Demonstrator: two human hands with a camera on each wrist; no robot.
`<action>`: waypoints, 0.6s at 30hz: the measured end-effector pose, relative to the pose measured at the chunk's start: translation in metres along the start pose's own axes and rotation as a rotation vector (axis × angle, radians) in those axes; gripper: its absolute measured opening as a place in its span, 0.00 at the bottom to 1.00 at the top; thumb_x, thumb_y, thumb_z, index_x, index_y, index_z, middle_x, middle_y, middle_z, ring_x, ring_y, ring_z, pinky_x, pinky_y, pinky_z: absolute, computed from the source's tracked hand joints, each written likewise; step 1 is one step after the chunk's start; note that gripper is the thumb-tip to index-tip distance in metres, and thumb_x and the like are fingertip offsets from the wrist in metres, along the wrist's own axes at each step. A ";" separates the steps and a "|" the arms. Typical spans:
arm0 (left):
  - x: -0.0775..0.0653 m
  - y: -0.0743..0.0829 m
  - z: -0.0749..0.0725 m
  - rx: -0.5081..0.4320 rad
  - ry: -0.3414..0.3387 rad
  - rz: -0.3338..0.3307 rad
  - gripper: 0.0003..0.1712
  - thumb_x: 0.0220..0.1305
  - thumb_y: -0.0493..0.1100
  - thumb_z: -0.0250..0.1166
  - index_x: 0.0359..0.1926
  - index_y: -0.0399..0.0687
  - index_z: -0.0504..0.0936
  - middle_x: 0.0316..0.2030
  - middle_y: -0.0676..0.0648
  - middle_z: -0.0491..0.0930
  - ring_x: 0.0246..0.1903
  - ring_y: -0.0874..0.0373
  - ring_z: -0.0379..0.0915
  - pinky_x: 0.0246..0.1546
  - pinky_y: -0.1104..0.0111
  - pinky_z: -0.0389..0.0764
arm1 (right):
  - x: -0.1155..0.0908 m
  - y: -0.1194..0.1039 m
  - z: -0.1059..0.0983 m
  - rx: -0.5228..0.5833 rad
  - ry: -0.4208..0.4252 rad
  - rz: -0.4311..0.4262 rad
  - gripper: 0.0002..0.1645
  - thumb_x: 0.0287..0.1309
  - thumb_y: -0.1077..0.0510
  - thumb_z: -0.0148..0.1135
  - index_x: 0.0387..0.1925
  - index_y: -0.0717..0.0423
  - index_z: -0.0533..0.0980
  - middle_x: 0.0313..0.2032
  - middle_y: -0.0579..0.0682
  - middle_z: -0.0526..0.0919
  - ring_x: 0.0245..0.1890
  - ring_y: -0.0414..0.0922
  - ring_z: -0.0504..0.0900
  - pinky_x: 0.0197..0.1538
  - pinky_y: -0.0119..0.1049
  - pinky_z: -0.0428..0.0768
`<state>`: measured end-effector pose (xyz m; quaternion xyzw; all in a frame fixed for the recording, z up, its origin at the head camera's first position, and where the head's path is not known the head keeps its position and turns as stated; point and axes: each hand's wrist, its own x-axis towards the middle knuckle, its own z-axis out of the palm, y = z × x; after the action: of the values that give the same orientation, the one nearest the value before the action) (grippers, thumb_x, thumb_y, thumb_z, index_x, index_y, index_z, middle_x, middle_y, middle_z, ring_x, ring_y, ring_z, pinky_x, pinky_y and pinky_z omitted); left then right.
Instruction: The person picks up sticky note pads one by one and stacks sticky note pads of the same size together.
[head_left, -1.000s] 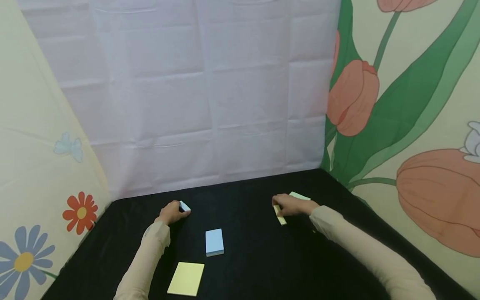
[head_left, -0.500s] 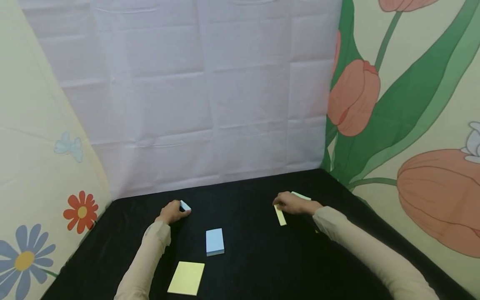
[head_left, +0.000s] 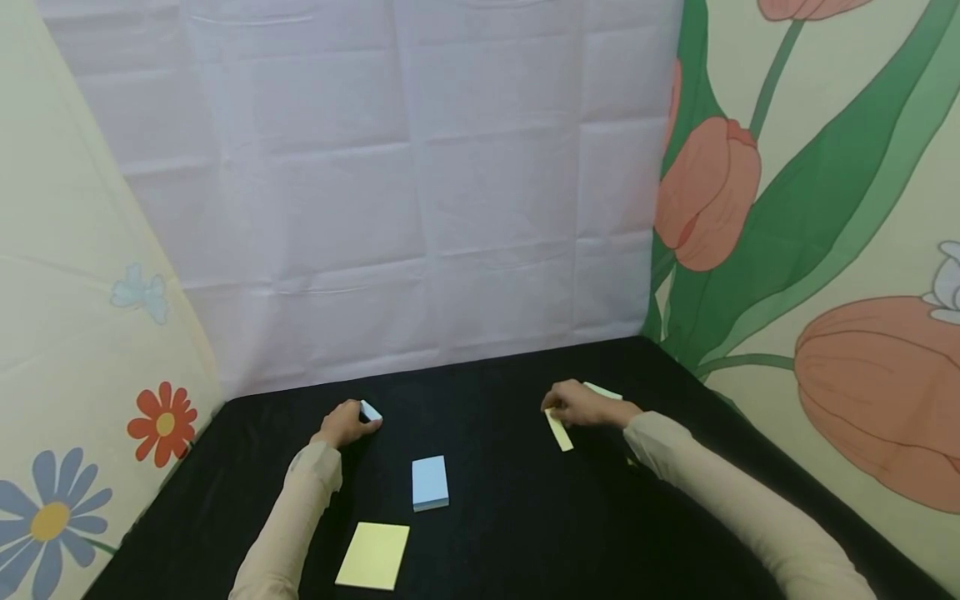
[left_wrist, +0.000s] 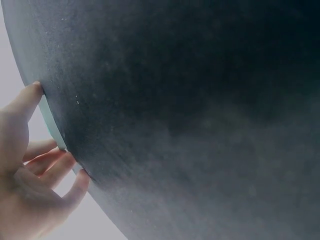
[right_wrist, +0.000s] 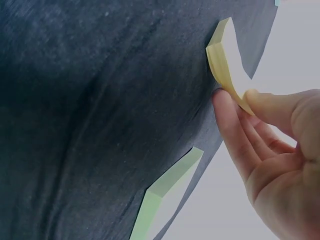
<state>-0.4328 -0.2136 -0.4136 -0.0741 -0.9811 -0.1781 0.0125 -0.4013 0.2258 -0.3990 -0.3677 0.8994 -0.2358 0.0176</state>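
Note:
At the far left of the black tabletop, my left hand (head_left: pixel 343 423) holds a small light blue sticky note pad (head_left: pixel 371 412). The left wrist view shows the pad's pale edge (left_wrist: pixel 52 125) between thumb and fingers; the rest is hidden. On the right, my right hand (head_left: pixel 585 405) pinches the far end of a narrow yellow sticky note pad (head_left: pixel 559 432) between thumb and fingers. In the right wrist view this yellow pad (right_wrist: pixel 220 62) looks bent, its free end pointing away from the hand. A light green sticky note pad (right_wrist: pixel 170 175) lies beside that hand.
A blue sticky note pad (head_left: pixel 429 481) lies mid-table, and a square yellow pad (head_left: pixel 372 556) is nearer the front. A small yellowish bit (head_left: pixel 632 461) peeks out beneath the right sleeve. White cloth (head_left: pixel 420 183) hangs behind the black table (head_left: pixel 495 533).
My right hand has shifted very slightly, and the far end of the narrow yellow pad has swung a little left with it. The left hand and the other pads stay in place.

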 end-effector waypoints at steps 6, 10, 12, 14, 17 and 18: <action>-0.001 0.000 0.000 0.007 0.002 0.006 0.23 0.53 0.51 0.63 0.38 0.34 0.73 0.31 0.44 0.71 0.29 0.52 0.65 0.35 0.57 0.69 | 0.000 0.000 0.000 0.011 0.003 0.006 0.12 0.57 0.67 0.52 0.43 0.69 0.74 0.36 0.56 0.75 0.19 0.37 0.74 0.22 0.30 0.73; -0.001 0.000 0.000 0.004 0.004 0.002 0.23 0.53 0.52 0.63 0.38 0.35 0.73 0.30 0.44 0.71 0.28 0.52 0.65 0.34 0.59 0.69 | -0.001 0.000 0.000 -0.002 0.000 0.021 0.12 0.58 0.67 0.51 0.43 0.68 0.73 0.37 0.56 0.74 0.19 0.37 0.73 0.22 0.30 0.73; -0.001 -0.001 0.000 0.002 0.004 0.005 0.23 0.53 0.52 0.63 0.38 0.35 0.73 0.29 0.45 0.70 0.28 0.52 0.65 0.32 0.59 0.68 | -0.001 0.000 0.001 -0.008 0.002 0.033 0.12 0.58 0.67 0.51 0.43 0.67 0.74 0.38 0.56 0.74 0.19 0.37 0.74 0.22 0.30 0.73; 0.000 0.000 0.000 0.000 0.005 0.006 0.22 0.53 0.52 0.63 0.37 0.35 0.74 0.29 0.45 0.70 0.27 0.52 0.65 0.32 0.60 0.68 | -0.001 0.001 0.001 -0.010 0.004 0.031 0.12 0.58 0.68 0.50 0.43 0.67 0.74 0.38 0.56 0.75 0.20 0.37 0.74 0.22 0.30 0.73; 0.000 0.000 0.000 0.004 0.006 0.008 0.23 0.53 0.52 0.63 0.38 0.34 0.74 0.30 0.44 0.71 0.28 0.52 0.65 0.33 0.59 0.68 | 0.000 0.000 0.002 -0.006 0.006 0.038 0.12 0.58 0.67 0.50 0.43 0.67 0.74 0.37 0.55 0.75 0.20 0.37 0.74 0.22 0.30 0.73; 0.000 0.000 0.000 0.007 0.006 0.011 0.23 0.53 0.52 0.63 0.38 0.34 0.74 0.30 0.44 0.71 0.28 0.52 0.65 0.33 0.59 0.69 | 0.001 0.000 0.002 0.001 0.007 0.039 0.12 0.58 0.68 0.50 0.43 0.67 0.74 0.37 0.55 0.76 0.20 0.37 0.74 0.22 0.30 0.73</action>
<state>-0.4327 -0.2136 -0.4134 -0.0788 -0.9813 -0.1748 0.0167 -0.4017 0.2249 -0.4006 -0.3493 0.9063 -0.2371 0.0192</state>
